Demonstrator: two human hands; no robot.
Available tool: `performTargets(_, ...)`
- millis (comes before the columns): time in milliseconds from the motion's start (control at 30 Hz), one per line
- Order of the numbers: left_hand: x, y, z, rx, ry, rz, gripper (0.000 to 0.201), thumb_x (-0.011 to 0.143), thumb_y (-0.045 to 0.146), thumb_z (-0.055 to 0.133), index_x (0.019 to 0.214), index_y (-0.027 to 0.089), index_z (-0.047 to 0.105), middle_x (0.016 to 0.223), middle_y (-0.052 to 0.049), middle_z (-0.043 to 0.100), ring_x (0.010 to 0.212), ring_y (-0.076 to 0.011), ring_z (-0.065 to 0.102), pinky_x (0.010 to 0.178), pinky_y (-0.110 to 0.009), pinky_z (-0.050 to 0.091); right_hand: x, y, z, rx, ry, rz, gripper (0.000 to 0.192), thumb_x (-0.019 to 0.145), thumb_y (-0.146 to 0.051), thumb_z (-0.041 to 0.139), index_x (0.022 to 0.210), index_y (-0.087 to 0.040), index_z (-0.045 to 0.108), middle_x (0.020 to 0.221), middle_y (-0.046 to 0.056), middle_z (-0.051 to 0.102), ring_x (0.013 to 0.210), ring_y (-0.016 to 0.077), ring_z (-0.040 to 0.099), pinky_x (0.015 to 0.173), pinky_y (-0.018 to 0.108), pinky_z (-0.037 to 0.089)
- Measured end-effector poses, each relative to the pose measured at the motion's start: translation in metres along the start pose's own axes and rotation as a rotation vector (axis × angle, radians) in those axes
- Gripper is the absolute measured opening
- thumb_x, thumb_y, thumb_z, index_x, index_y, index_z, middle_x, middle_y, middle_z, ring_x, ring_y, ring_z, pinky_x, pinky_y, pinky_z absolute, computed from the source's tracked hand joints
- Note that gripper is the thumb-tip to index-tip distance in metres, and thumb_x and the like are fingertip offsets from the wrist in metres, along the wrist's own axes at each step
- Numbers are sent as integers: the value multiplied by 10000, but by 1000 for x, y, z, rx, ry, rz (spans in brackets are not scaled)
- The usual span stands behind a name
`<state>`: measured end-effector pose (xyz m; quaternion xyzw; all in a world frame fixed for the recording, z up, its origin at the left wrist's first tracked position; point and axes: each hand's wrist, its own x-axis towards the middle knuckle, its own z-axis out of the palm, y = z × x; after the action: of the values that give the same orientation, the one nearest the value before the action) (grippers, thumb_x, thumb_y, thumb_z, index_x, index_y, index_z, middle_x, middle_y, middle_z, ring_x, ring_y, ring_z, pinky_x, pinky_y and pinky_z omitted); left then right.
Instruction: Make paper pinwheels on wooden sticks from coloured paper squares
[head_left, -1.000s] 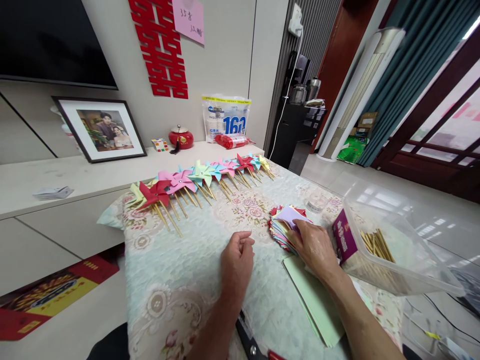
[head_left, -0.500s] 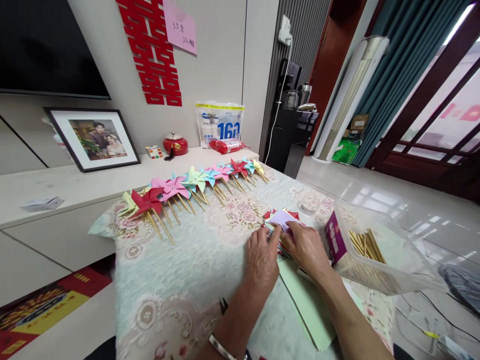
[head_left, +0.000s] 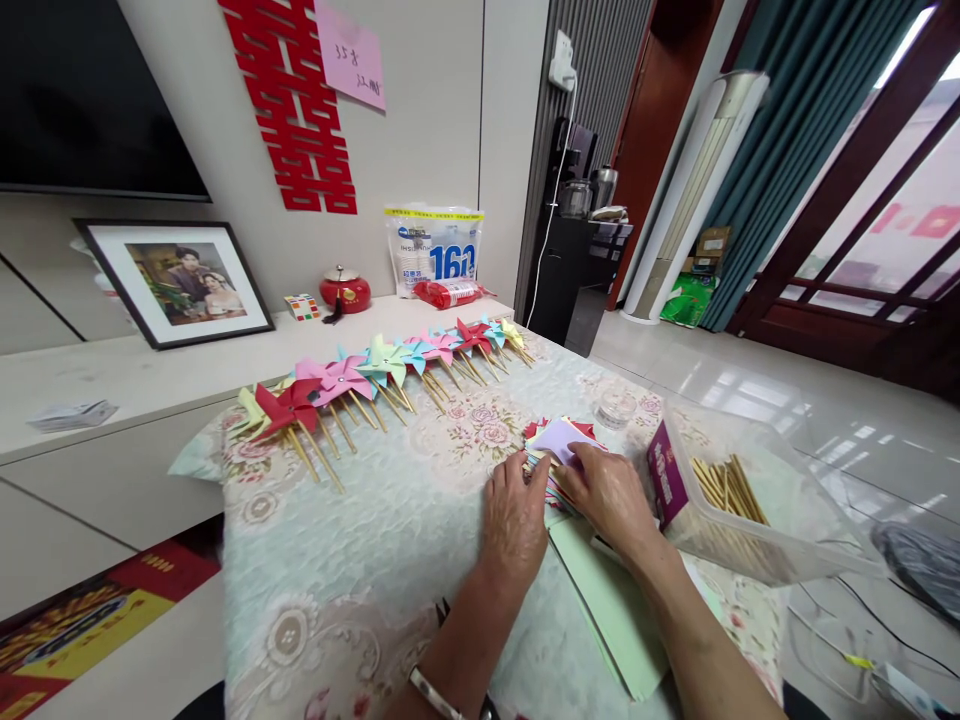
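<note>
- On the clear bag (head_left: 409, 255) at upper centre, a large blue "160" can be read; smaller characters are printed beside it.
- On the pink note (head_left: 351, 75) at upper left, "35" is handwritten, followed by less legible characters.
- One purple label (head_left: 666, 475) with white characters, too small to be read, is carried by the clear plastic box (head_left: 817, 562) at right; many sticks (head_left: 726, 488) are held inside.
- One stack of coloured paper (head_left: 559, 440), topped by a purple sheet, is placed right of centre on the desk (head_left: 360, 560).
- Two hands are seen at its near edge: the left hand (head_left: 516, 515) and the right hand (head_left: 611, 490), fingers bent. Whether either grip is clenched on paper cannot be told.
- One green paper pile (head_left: 611, 615) is laid below.
- Two red pinwheels (head_left: 289, 408) are counted in the overlapping row at centre left.
</note>
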<state>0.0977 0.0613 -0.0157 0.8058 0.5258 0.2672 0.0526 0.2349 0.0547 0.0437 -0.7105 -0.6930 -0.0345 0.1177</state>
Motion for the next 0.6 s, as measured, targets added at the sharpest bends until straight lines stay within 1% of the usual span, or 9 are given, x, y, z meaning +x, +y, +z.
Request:
performTargets(167, -1, 0, -1, 23, -11, 6, 521, 894, 18, 434, 1317, 276, 595, 1340, -131, 529, 1145, -283, 542, 901, -412, 488, 1, 3, 1, 22, 0, 13, 160, 940, -254, 519, 930, -175, 659, 876, 88, 774, 837, 237, 712, 660, 288, 332)
performTargets(233, -1, 1, -2, 29, -19, 8, 521, 896, 22, 443, 1314, 290, 601, 1350, -129, 524, 1141, -284, 543, 895, -412, 491, 1, 4, 2, 9, 15, 13, 180, 931, -208, 503, 992, -166, 667, 891, 94, 778, 845, 239, 717, 661, 290, 338)
performTargets(300, -2, 1, -3, 36, -27, 8, 524, 894, 21, 450, 1310, 298, 607, 1359, -129, 522, 1144, -288, 541, 894, -415, 492, 1, 5, 5, -10, 45, 14, 245, 917, -164, 489, 1093, -156, 661, 912, 101, 785, 857, 244, 722, 688, 293, 358)
performTargets(367, -2, 1, -4, 41, -39, 9, 522, 895, 18, 449, 1306, 294, 612, 1363, -134, 525, 1161, -300, 535, 899, -426, 493, 1, 6, 8, -28, 90, 13, 322, 893, -128, 490, 1179, -150, 636, 913, 101, 789, 863, 247, 725, 737, 298, 383)
performTargets(433, -3, 1, -5, 42, -53, 11, 522, 895, 13, 443, 1309, 284, 611, 1361, -142, 534, 1186, -314, 528, 906, -440, 495, 1, 9, 12, -46, 145, 4, 368, 872, -100, 491, 1214, -143, 619, 885, 98, 790, 846, 247, 726, 781, 309, 402)
performTargets(533, -4, 2, -7, 44, -63, 20, 536, 888, 4, 449, 1325, 276, 600, 1364, -147, 541, 1224, -320, 516, 918, -451, 496, 1, 15, 17, -53, 253, -14, 382, 854, -68, 482, 1206, -134, 614, 836, 95, 787, 809, 241, 723, 842, 331, 417)
performTargets(600, -6, 3, -7, 47, -57, 25, 542, 883, 2, 455, 1333, 272, 594, 1374, -150, 540, 1249, -323, 507, 933, -461, 493, 2, 20, 20, -54, 359, -26, 377, 845, -60, 476, 1185, -135, 620, 812, 95, 782, 784, 238, 721, 871, 348, 424)
